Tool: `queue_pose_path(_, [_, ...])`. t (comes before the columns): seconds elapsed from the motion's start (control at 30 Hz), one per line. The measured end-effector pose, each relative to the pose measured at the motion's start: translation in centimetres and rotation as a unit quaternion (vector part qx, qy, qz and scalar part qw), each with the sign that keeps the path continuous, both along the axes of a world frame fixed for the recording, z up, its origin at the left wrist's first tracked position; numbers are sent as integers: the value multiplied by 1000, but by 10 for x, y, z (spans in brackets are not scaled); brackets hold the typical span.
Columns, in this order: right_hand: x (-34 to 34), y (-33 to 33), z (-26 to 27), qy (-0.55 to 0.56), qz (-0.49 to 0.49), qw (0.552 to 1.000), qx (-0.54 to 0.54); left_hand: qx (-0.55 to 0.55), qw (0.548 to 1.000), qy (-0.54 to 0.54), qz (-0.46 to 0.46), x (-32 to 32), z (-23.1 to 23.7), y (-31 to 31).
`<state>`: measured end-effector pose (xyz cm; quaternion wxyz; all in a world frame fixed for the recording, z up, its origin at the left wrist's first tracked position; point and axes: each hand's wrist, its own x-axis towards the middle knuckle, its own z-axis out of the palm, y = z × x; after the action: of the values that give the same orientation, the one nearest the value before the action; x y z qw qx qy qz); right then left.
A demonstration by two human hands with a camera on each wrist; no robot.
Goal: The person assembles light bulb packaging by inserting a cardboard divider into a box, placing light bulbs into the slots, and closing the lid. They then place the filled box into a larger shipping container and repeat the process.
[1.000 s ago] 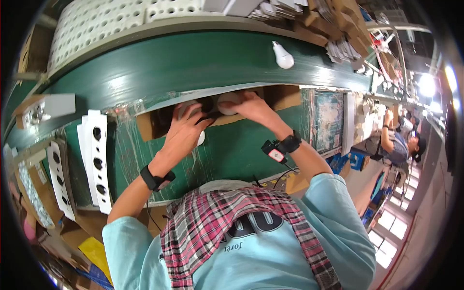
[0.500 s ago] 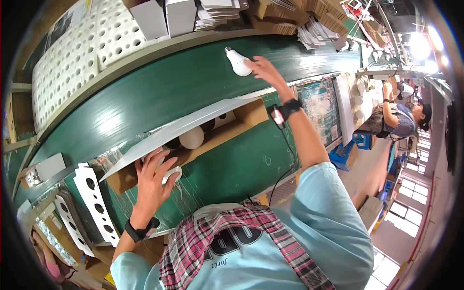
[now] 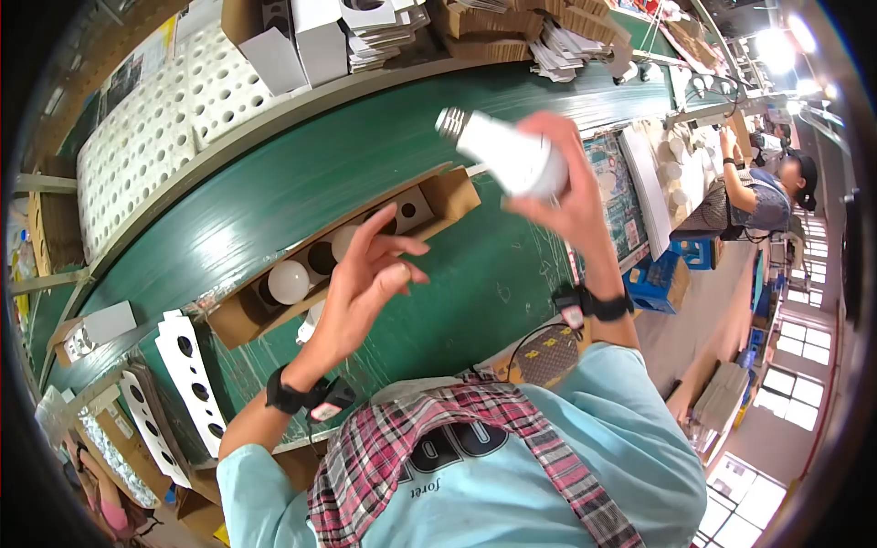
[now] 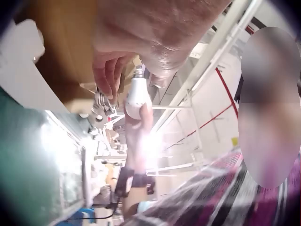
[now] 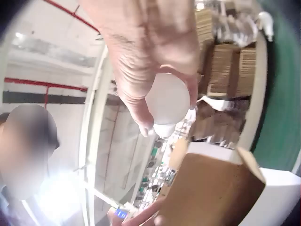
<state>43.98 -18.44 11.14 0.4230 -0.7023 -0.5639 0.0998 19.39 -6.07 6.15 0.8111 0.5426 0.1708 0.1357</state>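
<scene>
In the head view my right hand [image 3: 577, 187] grips a white light bulb [image 3: 512, 160] by its round end, raised over the table with the metal screw base toward the upper left. The right wrist view shows the bulb's dome [image 5: 168, 99] between thumb and fingers. My left hand [image 3: 356, 297], its fingers spread and holding nothing, is over the front side of a long open cardboard box [image 3: 239, 326]. Inside the box a bulb's round end [image 3: 290, 282] shows beside a second bulb [image 3: 343, 243], partly hidden by my fingers. Another bulb [image 3: 309, 326] lies in front, mostly behind my left hand.
White cut-out card inserts [image 3: 187, 370] lie left of the box. Behind it runs a green belt [image 3: 274, 196], with a perforated white tray [image 3: 151, 137] and stacked cartons [image 3: 493, 32] on the shelf beyond. A person [image 3: 763, 196] sits at the far right.
My right hand went from the box to a bulb on the green belt, grasped it and brought it nearer. My left hand left the box's left end, and its raised flap no longer shows.
</scene>
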Motion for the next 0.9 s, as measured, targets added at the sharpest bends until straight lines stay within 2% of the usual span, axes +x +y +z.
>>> queue_pose_path(0.03, [-17,-11,11,-33,51,998,14,-62,998,-21,-12,3,3,0])
queue_pose_path(0.07, [-39,-19,29,-82,82,992,-47,-124,991,-41,-23,5,7,-1])
queue_pose_path(0.1, [-55,-26,30,-83,131,986,-62,-143,988,-51,-34,6,10,-3])
queue_pose_path(0.17, [-82,-34,22,-83,185,977,-66,-77,995,-4,-67,-1,19,-5])
queue_pose_path(0.2, [-88,-39,22,-57,195,975,-91,-55,997,-3,-56,-7,16,-9])
queue_pose_path(0.3, [-100,-46,28,36,134,985,-104,-40,998,-36,-27,-28,7,-23])
queue_pose_path(0.33, [-97,-52,27,74,143,973,-168,-34,998,-42,-15,-32,7,-26])
queue_pose_path(0.43, [-105,-58,22,318,135,918,-195,-34,998,-49,-26,-44,2,-28])
queue_pose_path(0.53, [-103,-55,20,273,138,929,-206,-50,997,-36,-54,-48,-4,-23])
queue_pose_path(0.6, [-94,-48,19,164,137,952,-217,120,993,13,5,-54,-15,-21])
queue_pose_path(0.63, [-87,-43,18,109,137,959,-221,204,978,38,35,-57,-20,-18])
queue_pose_path(0.7, [-72,-29,1,67,85,973,-202,329,937,99,70,-72,-16,-3])
queue_pose_path(0.77, [-65,-4,-10,-10,47,978,-205,519,845,90,98,-89,-38,17])
queue_pose_path(0.8, [-61,11,-17,-12,41,967,-252,562,811,133,98,-97,-41,22])
queue_pose_path(0.87, [-57,41,-37,-17,33,938,-344,602,777,169,67,-110,-60,30])
queue_pose_path(0.9, [-58,50,-46,-57,39,933,-353,623,760,176,51,-115,-70,32])
